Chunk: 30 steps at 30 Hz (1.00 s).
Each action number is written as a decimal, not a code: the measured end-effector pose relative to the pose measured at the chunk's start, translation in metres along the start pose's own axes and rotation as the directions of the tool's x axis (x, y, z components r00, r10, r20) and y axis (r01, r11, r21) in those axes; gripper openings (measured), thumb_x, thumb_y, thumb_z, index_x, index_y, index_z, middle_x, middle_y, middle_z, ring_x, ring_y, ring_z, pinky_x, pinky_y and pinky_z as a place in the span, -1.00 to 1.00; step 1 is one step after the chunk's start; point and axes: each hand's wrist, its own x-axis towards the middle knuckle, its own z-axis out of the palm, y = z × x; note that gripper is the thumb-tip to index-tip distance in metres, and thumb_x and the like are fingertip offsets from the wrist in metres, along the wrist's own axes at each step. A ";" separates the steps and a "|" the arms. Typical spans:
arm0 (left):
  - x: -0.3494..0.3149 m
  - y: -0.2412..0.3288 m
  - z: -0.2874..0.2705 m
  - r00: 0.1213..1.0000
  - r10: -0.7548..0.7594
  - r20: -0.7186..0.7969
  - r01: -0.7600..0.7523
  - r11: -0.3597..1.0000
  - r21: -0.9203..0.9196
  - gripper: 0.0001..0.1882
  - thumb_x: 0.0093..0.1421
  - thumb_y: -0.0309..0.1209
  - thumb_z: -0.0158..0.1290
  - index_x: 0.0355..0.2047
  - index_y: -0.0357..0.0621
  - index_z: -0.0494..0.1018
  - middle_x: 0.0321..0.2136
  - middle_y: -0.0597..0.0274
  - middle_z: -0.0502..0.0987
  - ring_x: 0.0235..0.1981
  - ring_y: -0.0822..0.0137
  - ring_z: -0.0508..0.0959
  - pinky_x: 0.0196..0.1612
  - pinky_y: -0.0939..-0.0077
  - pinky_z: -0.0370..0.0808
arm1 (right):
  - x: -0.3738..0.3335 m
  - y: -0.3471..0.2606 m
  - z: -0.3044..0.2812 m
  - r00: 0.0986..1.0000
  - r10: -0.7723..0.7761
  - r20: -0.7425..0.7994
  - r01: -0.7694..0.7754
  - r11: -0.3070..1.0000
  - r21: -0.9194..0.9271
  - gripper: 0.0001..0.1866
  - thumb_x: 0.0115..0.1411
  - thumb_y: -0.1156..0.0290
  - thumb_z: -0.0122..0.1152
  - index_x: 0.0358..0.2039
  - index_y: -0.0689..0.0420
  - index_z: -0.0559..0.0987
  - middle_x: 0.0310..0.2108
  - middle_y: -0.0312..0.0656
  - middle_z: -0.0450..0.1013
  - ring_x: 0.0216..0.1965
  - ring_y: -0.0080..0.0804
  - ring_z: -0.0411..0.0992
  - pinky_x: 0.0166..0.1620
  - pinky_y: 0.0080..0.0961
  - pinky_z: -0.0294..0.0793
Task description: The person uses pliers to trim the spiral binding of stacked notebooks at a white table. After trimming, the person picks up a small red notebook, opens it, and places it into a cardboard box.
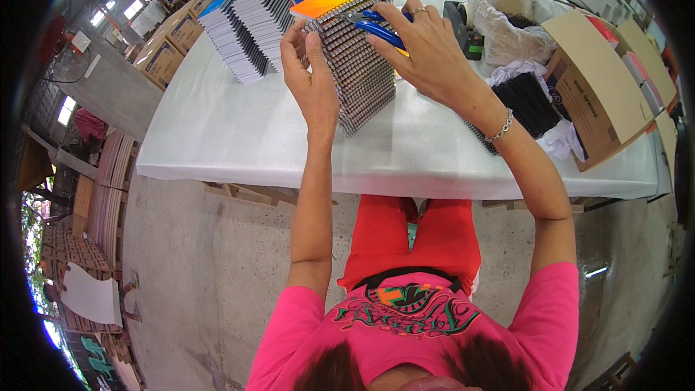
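"Coil-bound notebooks: stacked in a tall block on the smooth white table, between both hands. Covered in flat orange-yellow on top, ridged down the near side with rows of dark loops. Anything farther left?"

"Start with cartons, brown and square-edged. Then a blue-topped stack and a green-topped stack, pale paper edges against toothed dark spines."

"And the left grip?"

"Left hand at the block's left corner, fingers curled, thumb raised. Can't tell whether pinching a coil or just touching."

"Next?"

"Blue-handled pliers, slim metal tips at the uppermost coils, gripped in the right hand."

"Farther right?"

"Crinkled clear plastic, then a bristly black bundle in rumpled white wrapping, and lastly an open cardboard box, stiff-flapped and tilted."
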 end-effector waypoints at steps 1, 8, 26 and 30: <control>0.000 0.001 0.001 1.000 -0.007 -0.008 0.007 1.000 0.000 -0.60 0.47 -0.24 -0.08 0.15 -0.27 0.37 -0.01 0.14 0.47 -0.06 0.36 0.49 0.05 0.45 0.43 | 0.001 0.000 -0.001 1.000 0.000 0.012 0.000 1.000 -0.010 -0.46 0.34 -0.03 0.11 0.18 0.04 0.41 -0.05 0.09 0.40 -0.08 -0.01 0.40 -0.01 -0.07 0.35; 0.000 0.001 0.003 0.997 -0.010 -0.078 0.007 0.999 -0.034 -0.64 0.43 -0.26 0.00 0.09 -0.25 0.44 -0.08 0.19 0.52 -0.15 0.40 0.51 -0.07 0.51 0.47 | 0.012 -0.010 -0.003 1.000 0.023 -0.001 -0.022 0.990 0.137 -0.43 0.29 -0.06 0.17 0.09 0.14 0.48 -0.03 0.15 0.46 -0.08 0.08 0.46 -0.02 -0.03 0.41; 0.000 -0.001 0.012 0.990 -0.045 -0.137 0.028 0.992 -0.123 -0.68 0.41 -0.28 0.03 0.00 -0.28 0.49 -0.21 0.19 0.58 -0.18 0.44 0.51 -0.10 0.54 0.45 | 0.014 -0.011 -0.005 0.998 0.055 0.015 -0.057 0.963 0.262 -0.48 0.31 0.00 0.18 0.03 0.21 0.47 -0.20 0.16 0.44 -0.15 0.12 0.43 -0.11 -0.09 0.43; -0.002 0.003 0.012 0.987 -0.083 -0.134 0.067 0.990 -0.122 -0.65 0.45 -0.25 -0.04 0.01 -0.30 0.48 -0.21 0.18 0.57 -0.16 0.43 0.51 -0.08 0.55 0.44 | 0.015 -0.009 -0.006 0.998 0.058 0.001 -0.056 0.968 0.246 -0.47 0.30 0.00 0.21 0.03 0.20 0.47 -0.21 0.15 0.44 -0.18 0.11 0.44 -0.12 -0.09 0.44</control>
